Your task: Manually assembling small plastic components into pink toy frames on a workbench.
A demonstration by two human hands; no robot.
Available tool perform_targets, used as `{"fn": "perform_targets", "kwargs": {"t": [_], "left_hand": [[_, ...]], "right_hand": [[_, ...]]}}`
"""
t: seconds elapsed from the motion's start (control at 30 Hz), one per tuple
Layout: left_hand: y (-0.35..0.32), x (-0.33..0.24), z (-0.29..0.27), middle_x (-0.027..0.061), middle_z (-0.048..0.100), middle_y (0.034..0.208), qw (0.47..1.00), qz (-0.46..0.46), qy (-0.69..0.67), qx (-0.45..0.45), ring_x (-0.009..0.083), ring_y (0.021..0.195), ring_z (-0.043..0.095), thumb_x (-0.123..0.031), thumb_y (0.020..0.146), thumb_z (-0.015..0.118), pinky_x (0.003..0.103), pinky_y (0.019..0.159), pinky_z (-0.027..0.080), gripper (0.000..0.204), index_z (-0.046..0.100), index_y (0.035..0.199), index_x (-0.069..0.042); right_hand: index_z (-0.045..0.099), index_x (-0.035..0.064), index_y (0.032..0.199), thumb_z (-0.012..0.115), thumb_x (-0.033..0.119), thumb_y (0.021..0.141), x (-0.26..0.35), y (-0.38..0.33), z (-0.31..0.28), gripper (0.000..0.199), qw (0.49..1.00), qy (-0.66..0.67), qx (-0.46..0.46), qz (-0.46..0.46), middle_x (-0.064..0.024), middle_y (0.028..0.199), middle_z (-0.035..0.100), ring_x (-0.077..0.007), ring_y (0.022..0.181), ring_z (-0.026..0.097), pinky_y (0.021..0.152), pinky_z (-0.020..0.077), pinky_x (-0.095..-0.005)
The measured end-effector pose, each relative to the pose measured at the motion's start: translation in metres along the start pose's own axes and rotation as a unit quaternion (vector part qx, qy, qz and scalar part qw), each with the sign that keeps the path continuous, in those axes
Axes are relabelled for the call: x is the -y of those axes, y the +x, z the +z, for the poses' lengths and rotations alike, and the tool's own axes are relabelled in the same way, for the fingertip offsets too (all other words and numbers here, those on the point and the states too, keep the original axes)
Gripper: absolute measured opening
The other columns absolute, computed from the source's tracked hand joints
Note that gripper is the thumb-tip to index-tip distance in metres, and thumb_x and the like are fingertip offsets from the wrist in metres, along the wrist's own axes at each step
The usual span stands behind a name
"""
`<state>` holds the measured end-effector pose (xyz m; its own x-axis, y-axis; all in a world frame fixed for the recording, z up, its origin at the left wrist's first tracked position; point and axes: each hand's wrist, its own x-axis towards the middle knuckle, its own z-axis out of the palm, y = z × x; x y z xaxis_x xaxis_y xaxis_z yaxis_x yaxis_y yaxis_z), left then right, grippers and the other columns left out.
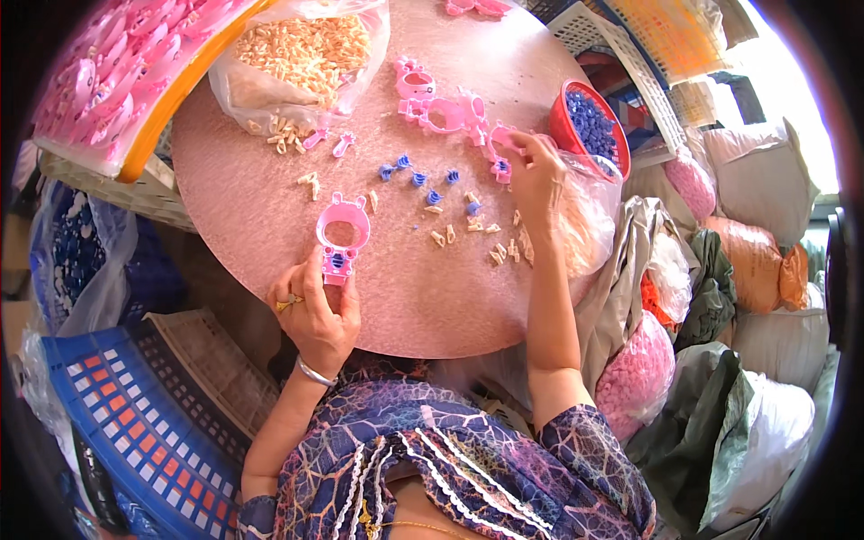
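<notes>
My left hand (319, 310) grips the lower end of a pink plastic toy part (357, 219). This part has a round opening, small ears on top and a blue piece in its base. At the right of the round table, my right hand (540, 175) has its fingers bent together at the edge of a similar pink part (501, 177), which also has a blue piece in it. More pink parts (447, 115) lie in a row just beyond. Between the hands are scattered loose blue pieces (418, 179) and small cream pieces (438, 238).
A clear bag of cream pieces (306, 58) stands open at the back left, near two small pink pieces (344, 144). The red bowl (560, 135) at the right contains blue pieces. A blue basket (135, 432) stands at lower left; filled sacks (756, 166) crowd the right.
</notes>
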<state>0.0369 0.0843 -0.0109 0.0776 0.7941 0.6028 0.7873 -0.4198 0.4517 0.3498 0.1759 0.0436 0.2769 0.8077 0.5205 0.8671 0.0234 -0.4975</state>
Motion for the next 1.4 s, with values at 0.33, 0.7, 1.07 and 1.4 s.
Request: {"fn": "perform_targets", "kwargs": {"t": [0.33,0.7,1.07,1.4], "left_hand": [[-0.002,0.000,0.000,0.0093,0.065,0.100,1.000,0.009,-0.001,-0.017,0.0288,0.092,0.059,-0.021,0.084,0.074,0.046,0.088,0.040,0.054,0.054,0.130,-0.001],[0.002,0.001,0.002,0.0095,0.064,0.100,1.000,0.008,-0.005,-0.023,0.0286,0.093,0.059,-0.020,0.084,0.073,0.045,0.089,0.040,0.054,0.054,0.131,-0.001],[0.002,-0.006,-0.006,0.0182,0.061,0.111,1.000,-0.020,0.004,-0.012,0.0341,0.101,0.058,-0.007,0.088,0.067,0.045,0.092,0.041,0.053,0.047,0.136,0.001],[0.004,0.002,-0.003,0.0202,0.057,0.120,0.998,-0.053,-0.018,-0.011,0.0354,0.105,0.055,-0.006,0.091,0.063,0.046,0.094,0.038,0.057,0.041,0.143,0.000]], "right_hand": [[0.073,0.0056,0.097,0.072,0.009,0.084,0.011,-0.016,0.029,0.013,0.987,0.067,0.139,-0.045,-0.0134,0.093,0.069,-0.0294,0.087,0.066,0.078,0.0511,-0.0381],[0.069,0.0009,0.097,0.062,0.010,0.089,-0.007,0.035,0.033,0.014,0.992,0.046,0.069,0.097,-0.0168,0.084,0.072,-0.0220,0.075,0.069,0.070,0.0531,-0.0344],[0.061,0.0066,0.116,0.054,0.023,0.093,0.030,0.010,0.072,0.029,0.963,-0.135,0.231,-0.018,-0.0283,0.085,0.066,-0.0443,0.085,0.066,0.072,0.0510,-0.0517],[0.063,0.0042,0.096,0.067,0.012,0.088,0.121,-0.063,-0.026,0.012,0.976,-0.006,0.215,-0.034,-0.0167,0.074,0.065,-0.0317,0.066,0.067,0.058,0.0501,-0.0406]]}}
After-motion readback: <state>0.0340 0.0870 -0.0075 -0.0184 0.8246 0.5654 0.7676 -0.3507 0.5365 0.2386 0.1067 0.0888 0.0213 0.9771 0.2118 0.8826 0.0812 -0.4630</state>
